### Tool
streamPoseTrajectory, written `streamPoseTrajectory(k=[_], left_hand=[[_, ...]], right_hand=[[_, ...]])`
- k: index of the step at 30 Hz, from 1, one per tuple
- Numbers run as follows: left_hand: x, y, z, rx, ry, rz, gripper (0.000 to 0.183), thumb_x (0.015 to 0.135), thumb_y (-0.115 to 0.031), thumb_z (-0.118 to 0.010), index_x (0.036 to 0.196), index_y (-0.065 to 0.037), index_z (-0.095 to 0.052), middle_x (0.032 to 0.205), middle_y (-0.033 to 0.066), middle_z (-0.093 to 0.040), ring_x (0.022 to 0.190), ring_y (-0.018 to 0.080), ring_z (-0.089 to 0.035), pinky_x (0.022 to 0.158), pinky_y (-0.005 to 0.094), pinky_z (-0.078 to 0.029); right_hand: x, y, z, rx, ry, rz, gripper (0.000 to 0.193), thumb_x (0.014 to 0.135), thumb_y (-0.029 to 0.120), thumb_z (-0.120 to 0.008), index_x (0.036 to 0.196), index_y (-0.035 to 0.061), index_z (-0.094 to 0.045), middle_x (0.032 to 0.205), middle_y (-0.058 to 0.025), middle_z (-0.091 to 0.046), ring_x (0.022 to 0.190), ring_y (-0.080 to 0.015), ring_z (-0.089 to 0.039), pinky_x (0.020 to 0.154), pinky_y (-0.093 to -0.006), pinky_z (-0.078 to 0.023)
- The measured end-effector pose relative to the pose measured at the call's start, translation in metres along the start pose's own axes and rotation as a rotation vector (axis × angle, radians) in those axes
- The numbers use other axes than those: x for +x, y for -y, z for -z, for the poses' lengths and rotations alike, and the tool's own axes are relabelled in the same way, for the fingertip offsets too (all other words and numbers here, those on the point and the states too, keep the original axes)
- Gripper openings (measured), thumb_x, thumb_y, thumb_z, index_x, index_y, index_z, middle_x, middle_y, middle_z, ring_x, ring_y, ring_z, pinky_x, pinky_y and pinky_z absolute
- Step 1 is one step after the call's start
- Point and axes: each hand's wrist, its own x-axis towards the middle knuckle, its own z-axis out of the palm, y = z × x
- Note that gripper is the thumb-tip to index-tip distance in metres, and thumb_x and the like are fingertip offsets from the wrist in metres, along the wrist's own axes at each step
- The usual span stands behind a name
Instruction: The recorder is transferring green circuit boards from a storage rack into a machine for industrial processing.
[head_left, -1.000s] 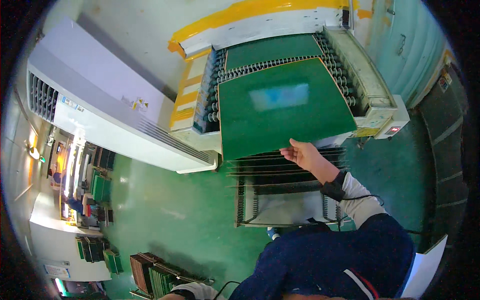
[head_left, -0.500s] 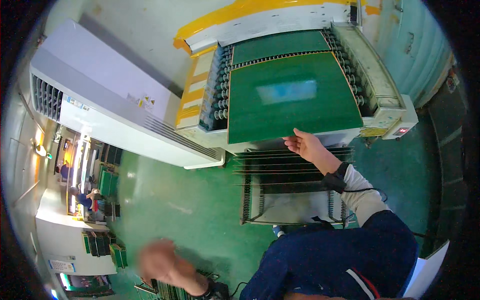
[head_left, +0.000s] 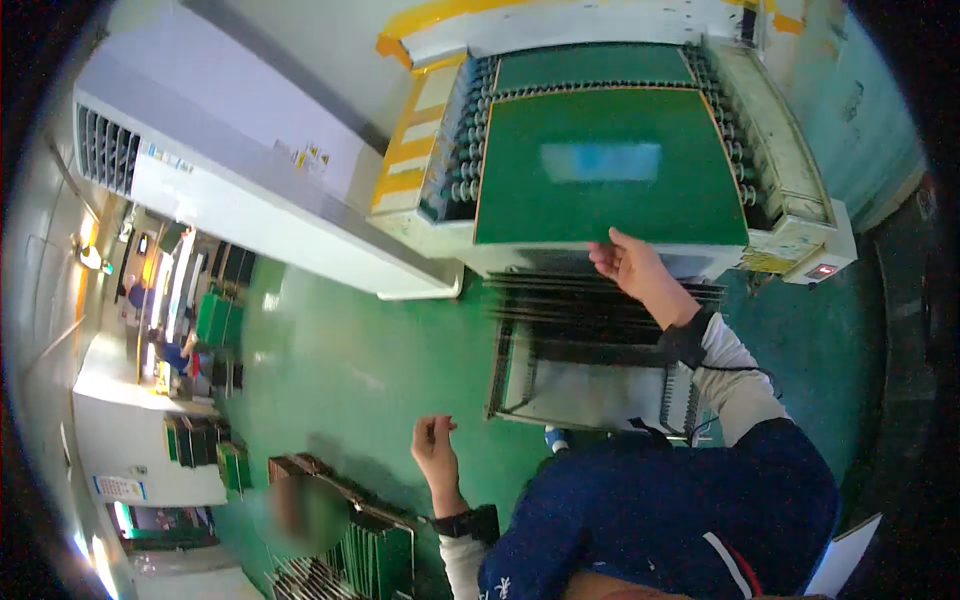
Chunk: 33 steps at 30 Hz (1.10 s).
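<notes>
A large green panel (head_left: 610, 200) lies on a roller conveyor, its front edge reaching past the rollers (head_left: 466, 190) toward me. At that front edge is my right hand (head_left: 635, 268), fingers loosely bent and thumb apart; whether it touches the panel I cannot tell. A second green panel (head_left: 590, 66) lies farther back on the rollers. Below the conveyor's end stands a rack (head_left: 510, 412) with several thin panels (head_left: 600, 300) set across it. My left hand (head_left: 436, 455) hangs over the floor on the left, fingers slightly bent, with nothing seen in it.
A tall white cabinet (head_left: 270, 215) with vents stands left of the conveyor. At the lower left, another rack (head_left: 412, 530) holds several upright green panels (head_left: 375, 560), partly behind a blurred patch. Farther left are more green panel stacks (head_left: 220, 318) and a person (head_left: 178, 352).
My left hand has moved from the lower left up and to the right. The view has shifted, so the conveyor sits higher and farther right. My right hand stays by the panel's front edge.
</notes>
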Motion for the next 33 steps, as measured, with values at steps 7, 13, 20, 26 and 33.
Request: streamPoseTrajectory(k=[7, 13, 20, 26, 33], left_hand=[[0.001, 0.002, -0.018, -0.074, 0.053, 0.039, 0.01, 0.088, -0.007, -0.054, 0.085, 0.001, -0.059, 0.078, 0.0048, -0.061, 0.072, 0.012, -0.059, 0.07, 0.025, -0.047], [-0.006, 0.015, -0.029, -0.141, 0.122, 0.09, 0.01, 0.088, -0.009, -0.056, 0.085, 0.001, -0.058, 0.076, 0.0043, -0.061, 0.072, 0.0106, -0.059, 0.068, 0.0236, -0.046], [0.001, 0.033, -0.032, -0.248, 0.178, 0.182, 0.014, 0.089, -0.012, -0.055, 0.086, 0.001, -0.058, 0.078, 0.0056, -0.062, 0.074, 0.0119, -0.059, 0.071, 0.0251, -0.047], [0.015, 0.084, -0.04, -0.441, 0.218, 0.34, 0.02, 0.09, -0.019, -0.055, 0.085, 0.0, -0.058, 0.077, 0.0059, -0.061, 0.07, 0.0123, -0.058, 0.068, 0.0267, -0.048], [-0.006, 0.217, -0.031, -0.78, 0.279, 0.707, 0.024, 0.088, -0.025, -0.057, 0.088, -0.001, -0.057, 0.08, 0.0083, -0.059, 0.068, 0.0174, -0.058, 0.06, 0.0299, -0.048]], right_hand=[[0.007, 0.003, 0.007, -0.112, 0.024, -0.04, 0.037, 0.09, 0.036, -0.053, 0.102, 0.0013, -0.058, 0.091, -0.0114, -0.064, 0.076, -0.0215, -0.062, 0.066, -0.0329, -0.051], [-0.033, -0.038, -0.006, -0.571, 0.139, -0.141, 0.041, 0.09, 0.041, -0.053, 0.1, 0.0033, -0.061, 0.091, -0.0089, -0.065, 0.081, -0.018, -0.063, 0.073, -0.0295, -0.05], [-0.095, -0.099, -0.003, -1.424, 0.37, 0.332, 0.033, 0.081, 0.027, -0.063, 0.102, 0.0023, -0.062, 0.086, -0.01, -0.066, 0.076, -0.0225, -0.063, 0.07, -0.0328, -0.05], [-0.111, -0.116, 0.013, -1.903, 0.271, 0.434, 0.032, 0.076, 0.03, -0.064, 0.094, 0.0031, -0.063, 0.085, -0.0168, -0.064, 0.081, -0.0364, -0.061, 0.07, -0.0453, -0.049], [-0.087, -0.122, 0.033, -2.254, 0.104, 0.167, 0.033, 0.072, 0.032, -0.067, 0.078, -0.0006, -0.065, 0.082, -0.0223, -0.063, 0.082, -0.0377, -0.061, 0.071, -0.0452, -0.048]])
